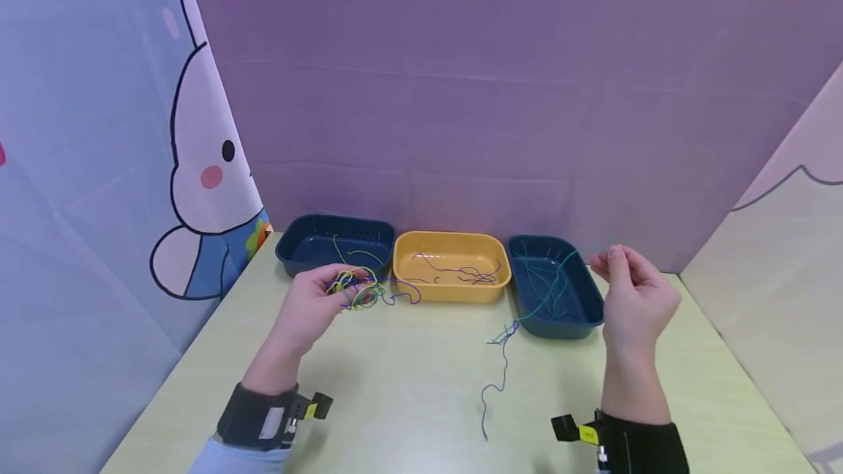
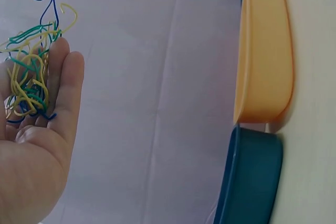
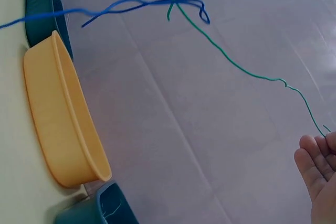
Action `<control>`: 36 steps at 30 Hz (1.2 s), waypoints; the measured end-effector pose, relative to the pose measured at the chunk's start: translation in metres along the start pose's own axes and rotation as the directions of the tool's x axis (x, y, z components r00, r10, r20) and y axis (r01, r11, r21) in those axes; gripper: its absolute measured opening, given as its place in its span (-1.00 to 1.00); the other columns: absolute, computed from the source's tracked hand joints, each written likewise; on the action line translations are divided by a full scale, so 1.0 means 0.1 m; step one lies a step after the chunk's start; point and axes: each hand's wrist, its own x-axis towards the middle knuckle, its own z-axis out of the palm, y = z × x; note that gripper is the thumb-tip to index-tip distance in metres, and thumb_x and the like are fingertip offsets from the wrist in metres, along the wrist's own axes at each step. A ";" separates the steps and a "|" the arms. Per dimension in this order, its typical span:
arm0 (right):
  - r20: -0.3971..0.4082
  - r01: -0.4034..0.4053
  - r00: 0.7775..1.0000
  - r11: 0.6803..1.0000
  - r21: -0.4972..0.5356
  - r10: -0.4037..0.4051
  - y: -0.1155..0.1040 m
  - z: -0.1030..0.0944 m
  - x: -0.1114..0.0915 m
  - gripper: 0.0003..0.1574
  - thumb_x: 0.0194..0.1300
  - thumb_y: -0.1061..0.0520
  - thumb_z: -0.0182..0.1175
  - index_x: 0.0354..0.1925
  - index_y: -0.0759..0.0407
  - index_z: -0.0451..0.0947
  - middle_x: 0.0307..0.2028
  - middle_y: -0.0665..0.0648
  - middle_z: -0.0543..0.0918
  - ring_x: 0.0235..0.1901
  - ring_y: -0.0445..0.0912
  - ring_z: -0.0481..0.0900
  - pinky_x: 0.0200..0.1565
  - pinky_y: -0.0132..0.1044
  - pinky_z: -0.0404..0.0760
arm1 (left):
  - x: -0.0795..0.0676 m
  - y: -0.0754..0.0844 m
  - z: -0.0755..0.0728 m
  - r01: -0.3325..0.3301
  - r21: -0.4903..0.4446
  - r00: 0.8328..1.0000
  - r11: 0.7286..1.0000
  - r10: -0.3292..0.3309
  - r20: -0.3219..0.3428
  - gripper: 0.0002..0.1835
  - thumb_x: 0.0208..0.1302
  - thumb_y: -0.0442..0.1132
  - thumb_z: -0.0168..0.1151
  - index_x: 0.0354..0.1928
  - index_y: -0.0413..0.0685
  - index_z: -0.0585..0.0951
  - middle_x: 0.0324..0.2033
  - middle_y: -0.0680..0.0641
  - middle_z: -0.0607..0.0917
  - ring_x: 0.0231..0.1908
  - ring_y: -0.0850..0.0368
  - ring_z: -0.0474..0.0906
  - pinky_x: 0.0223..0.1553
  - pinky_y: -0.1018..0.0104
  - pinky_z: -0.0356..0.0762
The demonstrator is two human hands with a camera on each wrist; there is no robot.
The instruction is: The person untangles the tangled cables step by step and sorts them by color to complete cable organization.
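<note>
My left hand point(image 1: 319, 306) holds a tangle of yellow, green and blue strings point(image 1: 356, 290) between thumb and fingers, above the table's left half. In the left wrist view the tangled strings point(image 2: 29, 72) lie against the fingers, with a blue loop sticking out past the fingertips. At the right, my right hand point(image 1: 635, 298) pinches one end of a green string point(image 1: 543, 303). That string slants down to the left, and a blue string point(image 1: 504, 364) hangs tangled at its lower end. The right wrist view shows the green string point(image 3: 231, 61) crossing the doubled blue string point(image 3: 142, 3).
Three baskets stand along the back: a dark blue one point(image 1: 287, 263) holding yellow strings, a yellow one point(image 1: 454, 294) holding blue or purple strings, and another dark blue one point(image 1: 560, 330) with green strings inside. A purple cloth point(image 1: 461, 93) hangs behind them.
</note>
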 end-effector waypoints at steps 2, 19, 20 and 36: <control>0.016 0.003 1.000 1.000 0.003 -0.003 -0.02 0.07 0.03 -0.75 0.17 0.22 0.34 -0.28 0.45 0.65 -0.46 0.28 0.68 -0.46 0.02 0.66 -0.29 -0.32 0.66 | 0.01 -0.02 0.04 0.009 0.000 1.000 1.000 -0.009 0.028 -0.78 0.25 -0.43 0.24 -0.08 -0.12 0.65 -0.12 -0.15 0.65 -0.19 -0.01 0.59 -0.16 0.24 0.63; 0.115 -0.172 0.982 0.966 0.194 0.152 -0.11 0.29 0.03 -0.56 0.08 0.17 0.40 -0.20 0.53 0.58 -0.40 0.38 0.65 -0.43 0.13 0.66 -0.29 -0.12 0.64 | 0.00 -0.16 0.41 0.057 0.016 0.982 0.998 -0.059 0.180 -0.75 0.17 -0.40 0.33 -0.11 -0.02 0.68 -0.20 -0.04 0.70 -0.25 0.04 0.59 -0.27 0.21 0.62; 0.117 -0.188 0.979 0.960 0.206 0.167 -0.11 0.30 0.02 -0.55 0.08 0.18 0.41 -0.19 0.54 0.57 -0.40 0.38 0.65 -0.42 0.13 0.66 -0.28 -0.12 0.64 | 0.00 -0.18 0.43 0.052 0.018 0.980 0.998 -0.055 0.192 -0.75 0.16 -0.40 0.33 -0.11 -0.02 0.68 -0.21 -0.03 0.70 -0.25 0.04 0.59 -0.28 0.20 0.61; 0.159 -0.200 0.974 0.941 0.271 0.161 -0.14 0.41 -0.07 -0.56 0.10 0.22 0.38 -0.18 0.58 0.54 -0.39 0.38 0.66 -0.36 0.18 0.65 -0.25 -0.10 0.64 | -0.10 -0.33 0.95 0.106 -0.065 0.899 0.992 -0.067 0.432 -0.55 0.10 -0.42 0.35 0.09 -0.13 0.58 -0.16 -0.05 0.69 -0.20 0.08 0.59 -0.26 0.34 0.61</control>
